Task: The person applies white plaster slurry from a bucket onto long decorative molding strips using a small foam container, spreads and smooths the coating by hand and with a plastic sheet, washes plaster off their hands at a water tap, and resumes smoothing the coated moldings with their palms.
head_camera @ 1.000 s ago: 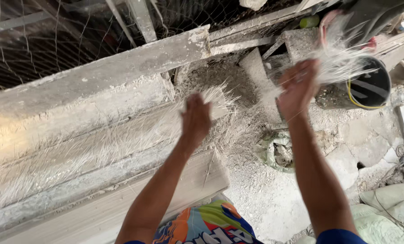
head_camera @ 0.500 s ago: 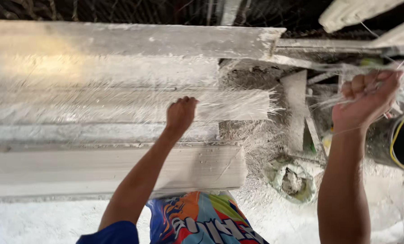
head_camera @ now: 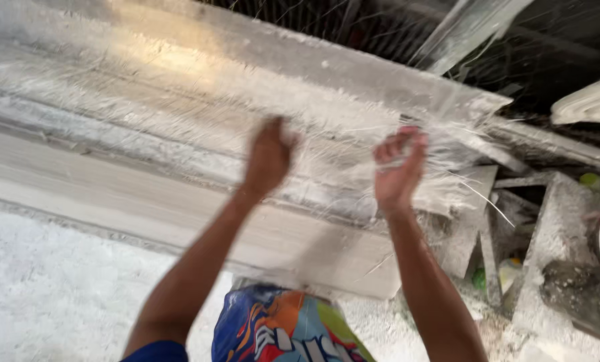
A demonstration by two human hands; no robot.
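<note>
A long white plaster moulding (head_camera: 179, 121) lies across a plank bench, covered with a layer of pale glassy fibre strands (head_camera: 340, 161). My left hand (head_camera: 267, 155) presses flat, fingers together, on the fibres near the moulding's right end. My right hand (head_camera: 397, 164) is a short way to its right, fingers curled around a small tuft of the same fibres, with loose strands trailing off to the right. Both forearms reach up from the bottom of the view.
A wide wooden plank (head_camera: 179, 214) forms the bench front. Plaster-caked blocks and boards (head_camera: 548, 234) crowd the right side, with a dark bucket (head_camera: 585, 291) at the lower right. Wire mesh (head_camera: 380, 33) runs behind. The floor (head_camera: 51, 288) is white with plaster dust.
The view has swung left and tilted. My right hand has come down from the raised bundle of fibres to the moulding's right end, close beside my left hand.
</note>
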